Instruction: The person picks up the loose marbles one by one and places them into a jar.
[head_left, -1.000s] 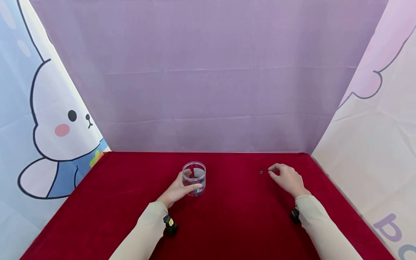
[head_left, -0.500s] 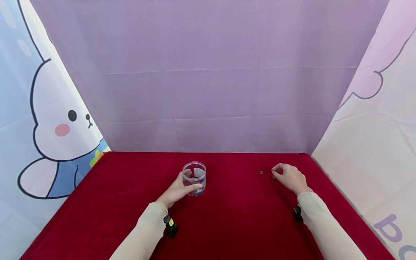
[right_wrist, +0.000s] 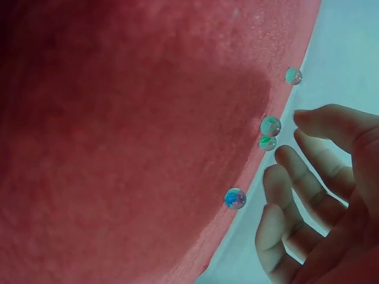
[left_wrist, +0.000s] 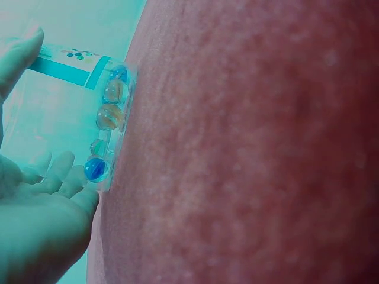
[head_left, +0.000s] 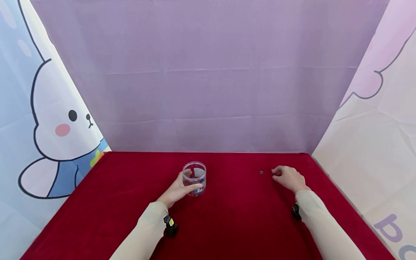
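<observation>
My left hand (head_left: pixel 177 189) grips a clear plastic jar (head_left: pixel 195 189) round its side, thumb across the front. The jar stands upright and its top is uncovered. In the left wrist view, several glass marbles (left_wrist: pixel 109 116), blue and amber-streaked, lie along its bottom beneath a printed label (left_wrist: pixel 68 68). My right hand (head_left: pixel 289 178) is low over the cloth at the right, fingers loosely bent, thumb and forefinger apart. Nothing sits between them in the right wrist view. Just beyond the fingertips are two touching greenish marbles (right_wrist: pixel 270 126), with a blue-and-purple marble (right_wrist: pixel 235 199) and a pale green marble (right_wrist: pixel 294 76) farther off.
Red cloth (head_left: pixel 227 216) covers the table. A purple curtain (head_left: pixel 208 90) hangs behind it, with a cartoon-printed sheet (head_left: pixel 58 119) at the left and a pale sheet (head_left: pixel 373 144) at the right. One small marble (head_left: pixel 261 172) lies left of my right hand.
My right hand shifted right, then slightly back left, its thumb and forefinger now wider apart. A small marble shows beside its fingertips. My left hand and the jar stay in place.
</observation>
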Demonstrator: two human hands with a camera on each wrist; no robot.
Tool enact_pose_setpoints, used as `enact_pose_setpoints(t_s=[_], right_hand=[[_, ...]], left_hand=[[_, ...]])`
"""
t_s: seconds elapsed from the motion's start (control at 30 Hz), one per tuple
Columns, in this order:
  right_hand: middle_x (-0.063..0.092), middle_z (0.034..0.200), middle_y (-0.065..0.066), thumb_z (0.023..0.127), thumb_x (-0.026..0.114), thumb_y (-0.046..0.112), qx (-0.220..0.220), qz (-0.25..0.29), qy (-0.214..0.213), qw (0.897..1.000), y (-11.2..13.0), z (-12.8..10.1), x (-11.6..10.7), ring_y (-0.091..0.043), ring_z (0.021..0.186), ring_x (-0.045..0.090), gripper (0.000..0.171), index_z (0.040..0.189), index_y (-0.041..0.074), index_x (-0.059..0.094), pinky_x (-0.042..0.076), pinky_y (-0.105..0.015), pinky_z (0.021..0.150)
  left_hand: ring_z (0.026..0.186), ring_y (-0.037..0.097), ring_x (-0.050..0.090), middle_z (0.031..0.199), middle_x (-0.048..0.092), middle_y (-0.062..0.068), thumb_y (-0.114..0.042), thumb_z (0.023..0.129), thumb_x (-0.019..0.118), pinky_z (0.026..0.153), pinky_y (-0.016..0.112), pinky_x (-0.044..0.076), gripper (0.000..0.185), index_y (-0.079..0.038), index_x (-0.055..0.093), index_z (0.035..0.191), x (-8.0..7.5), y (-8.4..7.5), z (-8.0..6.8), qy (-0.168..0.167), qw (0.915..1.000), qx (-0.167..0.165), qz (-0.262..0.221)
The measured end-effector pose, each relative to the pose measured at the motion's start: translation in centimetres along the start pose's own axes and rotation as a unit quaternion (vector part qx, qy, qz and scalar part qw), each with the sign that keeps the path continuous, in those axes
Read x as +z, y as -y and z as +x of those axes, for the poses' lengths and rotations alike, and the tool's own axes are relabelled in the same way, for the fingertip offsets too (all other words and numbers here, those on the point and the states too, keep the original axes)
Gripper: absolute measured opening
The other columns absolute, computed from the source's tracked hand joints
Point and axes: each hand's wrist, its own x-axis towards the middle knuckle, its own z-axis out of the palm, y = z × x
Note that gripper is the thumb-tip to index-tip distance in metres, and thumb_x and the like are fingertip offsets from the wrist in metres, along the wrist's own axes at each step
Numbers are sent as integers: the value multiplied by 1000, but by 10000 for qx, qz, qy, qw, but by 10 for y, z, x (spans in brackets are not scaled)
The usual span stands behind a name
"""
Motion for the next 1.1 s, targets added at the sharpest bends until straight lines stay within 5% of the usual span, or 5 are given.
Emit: enact_pose_setpoints(t_s=[0.67, 1.1], right_hand=[[61, 130, -21, 94, 66, 18, 101, -240, 383, 9989, 4, 4, 2, -39, 114, 56, 30, 121, 6, 70, 47, -62, 82], [67, 119, -17, 91, 64, 10, 64, -306, 450, 9985, 5, 5, 2, -37, 108, 60, 26, 115, 9, 73, 48, -58, 76]], left_hand=[[139, 33, 31, 154, 34, 9, -47, 82, 81, 107, 60, 38, 98, -15, 24, 155, 0, -1, -1, 5, 10000, -4, 27], [140, 33, 31, 155, 33, 9, -48, 82, 81, 107, 60, 38, 98, -15, 24, 155, 0, -1, -1, 27, 10000, 23, 59]])
